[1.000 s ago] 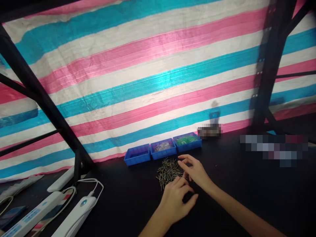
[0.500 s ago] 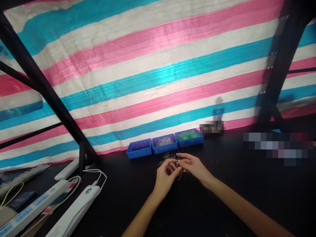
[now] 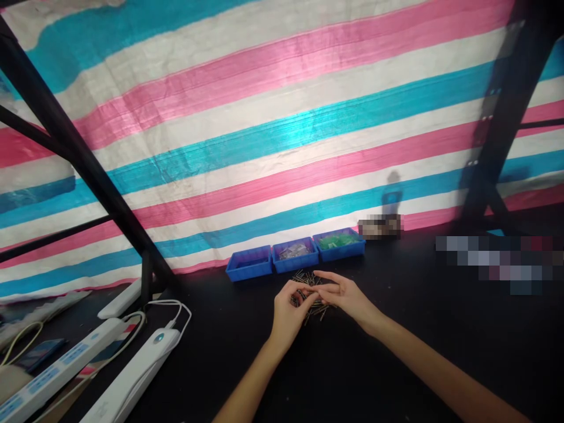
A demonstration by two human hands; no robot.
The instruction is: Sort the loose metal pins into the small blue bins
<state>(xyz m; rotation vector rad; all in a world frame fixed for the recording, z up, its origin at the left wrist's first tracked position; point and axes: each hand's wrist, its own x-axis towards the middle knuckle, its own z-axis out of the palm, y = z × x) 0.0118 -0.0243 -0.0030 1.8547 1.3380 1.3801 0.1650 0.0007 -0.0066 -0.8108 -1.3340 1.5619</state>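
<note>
A loose pile of thin metal rods [image 3: 324,313], perhaps drill bits or long screws, lies on the black table. Over the pile, my left hand [image 3: 291,302] is bent, with thumb and fingertips pinched together. My right hand [image 3: 348,296] meets it from the right, its thumb and lower fingers closing at the left fingertips while its index finger stretches out above. Anything held between the fingertips is too small to make out. Behind the pile stand three blue bins: the left bin [image 3: 249,270], the middle bin [image 3: 296,263] with clear plastic pieces, and the right bin [image 3: 341,252] with green pieces.
White power strips [image 3: 66,364] and a long white box [image 3: 132,376] with cables lie at the left. Black frame legs [image 3: 83,158] rise at both sides before a striped tarp [image 3: 264,147]. Blurred-out items sit at the right.
The left hand has shifted slightly left, and the fingertips of both hands have drawn closer together over the pile. The view has moved a little; the bins stay in place.
</note>
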